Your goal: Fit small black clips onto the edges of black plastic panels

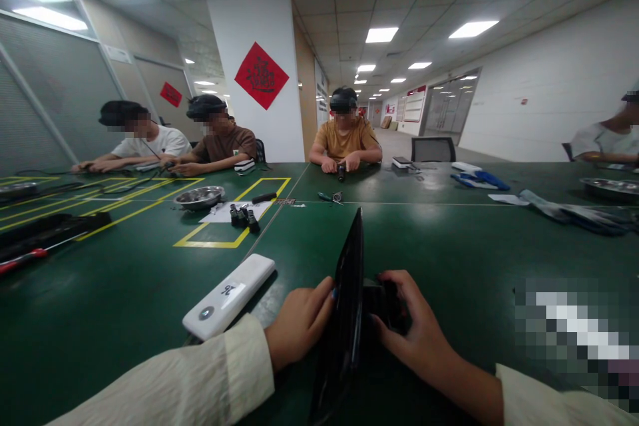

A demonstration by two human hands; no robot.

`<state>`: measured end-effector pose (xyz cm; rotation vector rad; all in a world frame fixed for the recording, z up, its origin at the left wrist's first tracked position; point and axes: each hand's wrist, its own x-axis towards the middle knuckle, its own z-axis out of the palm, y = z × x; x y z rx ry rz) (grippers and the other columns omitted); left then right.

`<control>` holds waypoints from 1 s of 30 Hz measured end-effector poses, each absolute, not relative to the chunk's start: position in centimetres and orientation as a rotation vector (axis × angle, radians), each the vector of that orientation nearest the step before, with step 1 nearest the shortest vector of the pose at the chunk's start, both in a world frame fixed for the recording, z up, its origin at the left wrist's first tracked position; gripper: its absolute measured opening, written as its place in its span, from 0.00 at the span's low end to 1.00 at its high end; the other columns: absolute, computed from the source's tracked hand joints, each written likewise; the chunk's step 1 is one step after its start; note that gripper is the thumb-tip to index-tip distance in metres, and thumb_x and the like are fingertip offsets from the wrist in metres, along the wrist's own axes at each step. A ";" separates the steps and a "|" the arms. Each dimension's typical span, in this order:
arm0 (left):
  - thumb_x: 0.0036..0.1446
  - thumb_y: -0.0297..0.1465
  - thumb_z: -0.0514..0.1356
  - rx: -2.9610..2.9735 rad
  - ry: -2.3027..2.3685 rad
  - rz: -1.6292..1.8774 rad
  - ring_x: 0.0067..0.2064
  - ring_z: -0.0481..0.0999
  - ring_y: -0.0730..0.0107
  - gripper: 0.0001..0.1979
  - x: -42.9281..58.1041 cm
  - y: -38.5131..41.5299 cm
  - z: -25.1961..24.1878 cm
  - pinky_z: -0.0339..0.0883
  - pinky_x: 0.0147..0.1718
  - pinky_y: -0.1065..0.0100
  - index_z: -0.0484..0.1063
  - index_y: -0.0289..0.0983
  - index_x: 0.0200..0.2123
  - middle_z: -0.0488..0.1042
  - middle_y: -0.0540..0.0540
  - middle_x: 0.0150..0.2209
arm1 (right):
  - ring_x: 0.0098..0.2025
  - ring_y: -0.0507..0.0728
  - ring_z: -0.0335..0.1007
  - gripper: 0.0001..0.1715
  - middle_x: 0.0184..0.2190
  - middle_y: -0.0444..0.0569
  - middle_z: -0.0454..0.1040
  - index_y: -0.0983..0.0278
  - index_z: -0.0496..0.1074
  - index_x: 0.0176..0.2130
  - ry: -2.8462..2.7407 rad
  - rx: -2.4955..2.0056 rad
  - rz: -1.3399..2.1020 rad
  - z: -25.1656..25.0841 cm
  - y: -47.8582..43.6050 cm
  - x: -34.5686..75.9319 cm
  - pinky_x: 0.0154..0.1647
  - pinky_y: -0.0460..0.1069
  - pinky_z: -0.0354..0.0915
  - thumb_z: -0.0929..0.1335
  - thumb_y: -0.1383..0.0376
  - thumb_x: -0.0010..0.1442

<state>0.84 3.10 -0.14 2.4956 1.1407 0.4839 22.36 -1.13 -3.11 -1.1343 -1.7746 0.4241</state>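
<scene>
A thin, glossy black flat panel (349, 293) stands on edge in front of me, seen almost edge-on; its kind I cannot tell. My left hand (300, 323) presses its fingers together against the panel's left face. To the right of the panel, a dark blocky part (375, 298) juts out, and whether it is joined to the panel is hard to see. My right hand (422, 327) curls its thumb and fingers around this part. A white power bank (229, 296) marked 26 lies just left of my left hand.
The green table (439, 246) carries a metal bowl (198, 198), several black cylindrical parts (244, 216) on paper, a screwdriver (30, 259) and gloves (574, 210). Across it sits a person in an orange shirt (344, 140); others sit left and right. A pixelated patch covers the lower right.
</scene>
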 end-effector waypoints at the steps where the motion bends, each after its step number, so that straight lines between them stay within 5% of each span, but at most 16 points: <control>1: 0.64 0.37 0.37 2.470 1.136 0.480 0.29 0.73 0.66 0.18 0.9 3.2 -0.1 0.62 0.29 0.68 0.64 0.36 0.37 0.73 0.46 0.28 | 0.38 0.55 0.67 0.22 0.39 0.48 0.65 0.59 0.56 0.48 -1.776 -1.126 0.417 -3.1 -1.1 22.4 0.36 0.49 0.67 0.66 0.63 0.55; 30: 0.64 0.40 0.38 2.489 1.127 0.519 0.30 0.73 0.65 0.17 0.7 3.3 -0.4 0.61 0.31 0.68 0.62 0.38 0.35 0.71 0.47 0.28 | 0.39 0.55 0.64 0.21 0.39 0.47 0.64 0.59 0.57 0.47 -1.786 -1.123 0.366 -3.2 -1.1 22.4 0.38 0.50 0.65 0.66 0.61 0.56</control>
